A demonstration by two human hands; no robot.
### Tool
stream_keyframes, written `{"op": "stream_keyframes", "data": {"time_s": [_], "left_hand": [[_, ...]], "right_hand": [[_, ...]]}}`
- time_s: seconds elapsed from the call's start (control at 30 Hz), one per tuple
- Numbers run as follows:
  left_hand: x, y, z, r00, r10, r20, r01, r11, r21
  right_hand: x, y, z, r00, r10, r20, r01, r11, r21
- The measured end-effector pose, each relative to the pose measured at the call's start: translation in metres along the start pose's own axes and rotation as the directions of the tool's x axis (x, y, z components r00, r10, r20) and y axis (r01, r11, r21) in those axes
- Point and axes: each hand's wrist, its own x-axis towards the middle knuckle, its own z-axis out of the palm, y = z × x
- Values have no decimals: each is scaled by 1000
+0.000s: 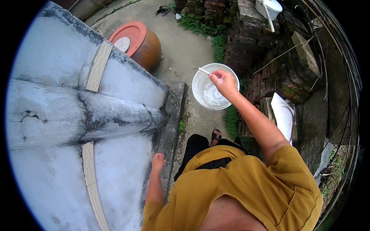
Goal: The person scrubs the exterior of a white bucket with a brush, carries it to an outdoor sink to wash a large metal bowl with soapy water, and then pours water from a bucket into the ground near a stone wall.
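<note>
My right hand (224, 81) is closed around the pale handle grip (204, 71) of a white bucket (208, 95). The bucket is in front of me, its round mouth facing up, with whitish smears on the inner wall and bottom. Whether its base touches the ground or hangs just above it, I cannot tell. Down at my left side, beside the grey-white wall (115, 107), my left hand (158, 161) is curled closed, and nothing shows in it.
A brown jar (151, 52) with a red lid (135, 34) stands ahead on the left. Stacked bricks (250, 46) line the right side, with a white lidded container (270, 8) on top. A white panel (282, 113) leans below. Green weeds (219, 46) edge the concrete path (183, 50).
</note>
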Motion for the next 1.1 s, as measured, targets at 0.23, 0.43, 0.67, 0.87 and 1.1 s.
{"op": "stream_keyframes", "data": {"time_s": [0.23,0.43,0.67,0.87,1.1], "left_hand": [[7,-41,8,924,-381,17,358,883,303],[143,87,24,986,-27,162,-13,970,242],[290,385,80,874,415,254,-459,876,151],[419,457,73,847,496,189,-530,807,259],[454,459,34,992,116,48,-121,987,104]], "right_hand": [[122,35,29,996,73,-54,-77,995,-70],[204,44,17,960,208,-186,-183,973,144],[301,17,23,916,235,-324,-141,947,288],[401,34,28,932,236,-277,-139,935,328],[532,37,41,924,240,-297,-174,957,232]]}}
